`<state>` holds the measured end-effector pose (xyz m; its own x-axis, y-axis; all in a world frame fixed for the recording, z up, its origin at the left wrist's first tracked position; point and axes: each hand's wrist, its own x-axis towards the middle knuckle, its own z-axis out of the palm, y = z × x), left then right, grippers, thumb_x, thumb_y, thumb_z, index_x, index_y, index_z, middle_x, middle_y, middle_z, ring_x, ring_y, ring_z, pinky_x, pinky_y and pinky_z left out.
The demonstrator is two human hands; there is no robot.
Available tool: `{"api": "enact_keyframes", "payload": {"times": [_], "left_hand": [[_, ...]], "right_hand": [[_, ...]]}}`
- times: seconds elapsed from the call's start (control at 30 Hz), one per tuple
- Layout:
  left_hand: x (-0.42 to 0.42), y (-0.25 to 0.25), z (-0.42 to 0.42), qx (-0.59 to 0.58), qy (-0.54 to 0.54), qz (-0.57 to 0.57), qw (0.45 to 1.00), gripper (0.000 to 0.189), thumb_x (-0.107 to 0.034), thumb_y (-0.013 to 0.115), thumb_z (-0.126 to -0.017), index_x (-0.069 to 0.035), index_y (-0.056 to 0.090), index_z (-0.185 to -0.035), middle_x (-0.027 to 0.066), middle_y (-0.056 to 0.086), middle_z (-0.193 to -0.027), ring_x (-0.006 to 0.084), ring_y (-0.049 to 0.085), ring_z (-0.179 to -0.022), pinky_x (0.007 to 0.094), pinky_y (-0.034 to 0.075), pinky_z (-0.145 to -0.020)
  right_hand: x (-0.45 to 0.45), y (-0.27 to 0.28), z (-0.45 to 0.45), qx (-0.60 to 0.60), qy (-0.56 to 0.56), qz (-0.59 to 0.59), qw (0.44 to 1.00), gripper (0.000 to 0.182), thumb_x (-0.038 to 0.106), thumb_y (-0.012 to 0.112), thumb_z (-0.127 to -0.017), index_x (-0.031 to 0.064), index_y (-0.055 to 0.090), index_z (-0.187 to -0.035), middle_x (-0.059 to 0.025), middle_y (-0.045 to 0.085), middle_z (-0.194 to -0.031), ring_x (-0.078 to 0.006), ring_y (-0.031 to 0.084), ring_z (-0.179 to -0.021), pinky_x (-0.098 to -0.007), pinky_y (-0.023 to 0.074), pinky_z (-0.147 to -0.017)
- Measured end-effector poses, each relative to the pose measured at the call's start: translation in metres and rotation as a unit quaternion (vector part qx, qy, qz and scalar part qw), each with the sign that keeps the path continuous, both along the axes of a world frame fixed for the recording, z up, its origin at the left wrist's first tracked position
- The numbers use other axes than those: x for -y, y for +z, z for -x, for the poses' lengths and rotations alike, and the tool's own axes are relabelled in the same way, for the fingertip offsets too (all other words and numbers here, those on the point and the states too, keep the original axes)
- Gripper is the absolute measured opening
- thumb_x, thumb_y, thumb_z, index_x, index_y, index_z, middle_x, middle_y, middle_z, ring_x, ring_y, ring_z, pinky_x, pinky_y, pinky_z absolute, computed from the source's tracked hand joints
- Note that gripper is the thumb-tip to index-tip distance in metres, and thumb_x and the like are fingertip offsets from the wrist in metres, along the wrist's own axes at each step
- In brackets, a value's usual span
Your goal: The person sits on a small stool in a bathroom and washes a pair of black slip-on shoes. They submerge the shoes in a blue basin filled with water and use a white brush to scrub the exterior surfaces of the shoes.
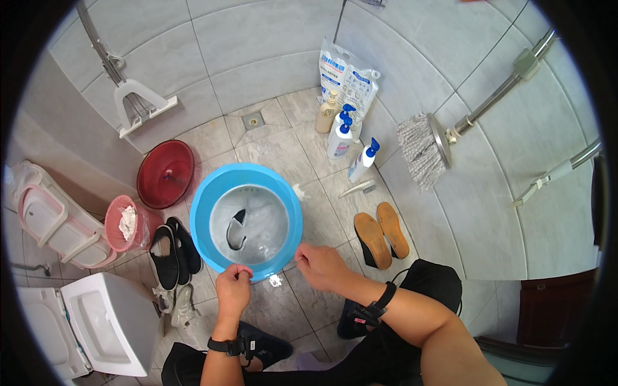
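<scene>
A round blue plastic basin (pixel 200 193) stands on the tiled floor before me, holding cloudy, sudsy water (pixel 265 217). A black piece with a pale-edged curved strip (pixel 239 216) shows at the water's surface; the rest of it is hidden. My left hand (pixel 234 287), fingers curled in, is at the basin's near rim. Beside the rim's lower right is my right hand (pixel 321 265), closed like a fist. I see nothing in either hand, and whether they touch the rim is unclear. Each wrist wears a black strap with a small device.
Pump bottles (pixel 341 140), a scrub brush (pixel 358 188) and upturned shoes (pixel 372 239) are on the right. Leftward are a red basin (pixel 149 178), a pink bin (pixel 113 229), black shoes (pixel 165 255) and a toilet (pixel 137 333). A mop (pixel 420 149) leans at the right wall.
</scene>
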<state>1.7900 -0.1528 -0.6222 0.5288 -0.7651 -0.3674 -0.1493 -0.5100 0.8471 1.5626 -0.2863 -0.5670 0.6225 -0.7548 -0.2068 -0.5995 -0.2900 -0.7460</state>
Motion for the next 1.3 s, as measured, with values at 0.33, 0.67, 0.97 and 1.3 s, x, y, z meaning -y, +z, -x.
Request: {"api": "enact_keyframes", "payload": {"times": [0.33,0.67,0.97,1.3], "left_hand": [[-0.006,-0.004,-0.002,0.005,0.011,-0.04,0.999,0.027,-0.021,0.066,-0.101,0.0,0.079,-0.091,0.0123,0.075,-0.077,0.0215,0.071,-0.069,0.0365,0.055,-0.067],[-0.012,0.005,0.0,0.064,-0.018,-0.042,0.997,0.032,-0.027,0.071,-0.099,-0.001,0.08,-0.082,0.0143,0.074,-0.07,0.026,0.071,-0.066,0.0396,0.055,-0.068],[-0.004,0.029,-0.001,0.091,-0.022,-0.089,0.992,0.047,-0.033,0.07,-0.1,-0.001,0.073,-0.066,0.0131,0.064,-0.055,0.0238,0.064,-0.053,0.0409,0.051,-0.06],[-0.004,0.023,0.003,0.104,-0.011,-0.024,0.994,0.036,-0.02,0.078,-0.091,0.001,0.063,-0.066,0.0111,0.06,-0.057,0.0194,0.055,-0.052,0.0384,0.047,-0.057]], "right_hand": [[-0.007,-0.009,-0.003,0.013,0.022,0.039,0.999,0.011,0.015,0.062,-0.095,0.005,0.067,-0.096,-0.0203,0.072,-0.083,-0.0446,0.07,-0.079,-0.0568,0.0529,-0.071],[-0.011,0.003,-0.013,0.006,0.041,0.044,0.998,0.013,0.017,0.07,-0.094,0.005,0.067,-0.09,-0.0149,0.072,-0.08,-0.0385,0.071,-0.076,-0.0492,0.055,-0.07],[-0.013,-0.004,-0.019,0.022,0.059,0.125,0.99,0.04,0.028,0.063,-0.103,0.003,0.065,-0.073,-0.0194,0.069,-0.077,-0.0432,0.067,-0.073,-0.0557,0.0517,-0.067],[-0.014,0.0,-0.018,-0.003,0.072,0.103,0.992,0.064,0.044,0.051,-0.111,0.0025,0.065,-0.064,-0.0198,0.065,-0.068,-0.0434,0.065,-0.068,-0.0568,0.0498,-0.065]]}}
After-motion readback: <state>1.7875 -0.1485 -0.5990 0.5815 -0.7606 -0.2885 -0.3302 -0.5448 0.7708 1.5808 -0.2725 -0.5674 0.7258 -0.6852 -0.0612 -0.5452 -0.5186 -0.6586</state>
